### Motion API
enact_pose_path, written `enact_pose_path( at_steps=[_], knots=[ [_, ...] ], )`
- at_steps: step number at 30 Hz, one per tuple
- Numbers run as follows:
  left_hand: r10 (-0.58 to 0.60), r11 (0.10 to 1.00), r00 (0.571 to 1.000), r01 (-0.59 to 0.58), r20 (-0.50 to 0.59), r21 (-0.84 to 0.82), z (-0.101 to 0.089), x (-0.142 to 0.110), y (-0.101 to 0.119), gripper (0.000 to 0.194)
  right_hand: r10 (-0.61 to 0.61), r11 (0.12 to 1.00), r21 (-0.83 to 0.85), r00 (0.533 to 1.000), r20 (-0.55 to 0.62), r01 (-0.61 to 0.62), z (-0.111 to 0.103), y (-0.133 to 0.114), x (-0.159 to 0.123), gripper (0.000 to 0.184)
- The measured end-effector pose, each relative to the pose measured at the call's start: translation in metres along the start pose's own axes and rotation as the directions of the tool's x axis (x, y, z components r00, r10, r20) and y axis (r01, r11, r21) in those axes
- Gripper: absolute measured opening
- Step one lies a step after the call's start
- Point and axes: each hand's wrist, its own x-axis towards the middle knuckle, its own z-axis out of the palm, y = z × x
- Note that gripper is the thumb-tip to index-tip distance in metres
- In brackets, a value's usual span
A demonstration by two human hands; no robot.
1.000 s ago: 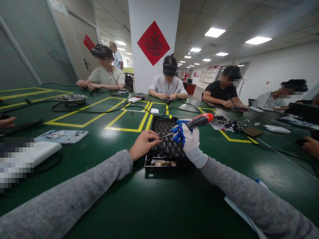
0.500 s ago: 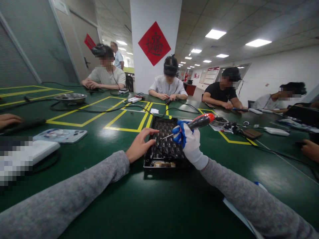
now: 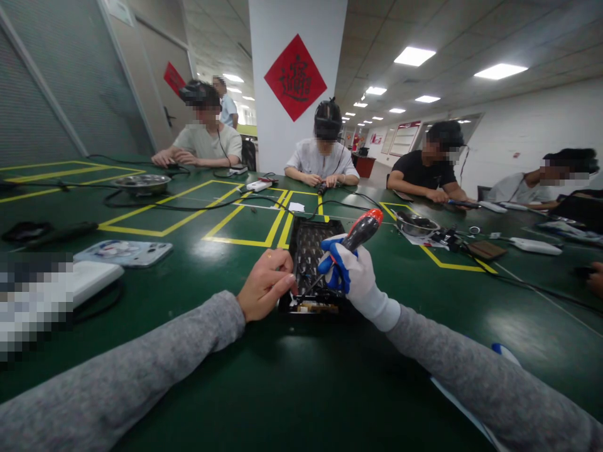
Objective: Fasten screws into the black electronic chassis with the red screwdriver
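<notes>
A black rectangular casing (image 3: 311,235) lies on the green table, with a brown-yellow strip (image 3: 315,308) at its near end. My left hand (image 3: 267,284), bare, is at the casing's left near edge. Its fingers are bent and pressed together at the tips; what is between them I cannot make out. My right hand (image 3: 355,276) wears a white and blue glove and grips a screwdriver (image 3: 360,230) with a red and black handle. The screwdriver's shaft slants down to the left into the near part of the casing, close to my left fingertips.
On the left lie a phone (image 3: 125,252) and a white box-like device (image 3: 97,285). Metal bowls (image 3: 142,183) and black cables (image 3: 188,208) are farther back. To the right are a brown wallet-like item (image 3: 486,250) and a white device (image 3: 536,245). Several people sit around the table (image 3: 211,389).
My left fingers have drawn together and moved nearer along the casing's edge. My right hand has lowered the screwdriver tip toward the near end. The view has shifted slightly left.
</notes>
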Motion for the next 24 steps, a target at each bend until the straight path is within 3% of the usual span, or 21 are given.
enact_pose_path(
  at_steps=[6, 12, 24],
  knots=[
    [0.101, 0.994, 0.995, -0.101, 0.004, -0.042, 0.0018, 0.0017, -0.0004, 0.06, 0.016, 1.0, 0.011, 1.0, -0.014, -0.016, 0.0011, -0.005, 0.0, 0.022],
    [0.124, 0.99, 0.992, -0.123, 0.008, -0.064, 0.0019, 0.0017, -0.0012, 0.061, 0.064, 0.998, 0.031, 0.997, -0.037, -0.063, 0.0027, -0.0032, 0.0022, 0.022],
    [0.162, 0.985, 0.981, -0.154, 0.109, -0.078, -0.0004, 0.0035, -0.0008, 0.064, 0.033, 0.999, 0.005, 0.999, -0.026, -0.032, 0.0012, 0.001, 0.0031, 0.024]
  ],
)
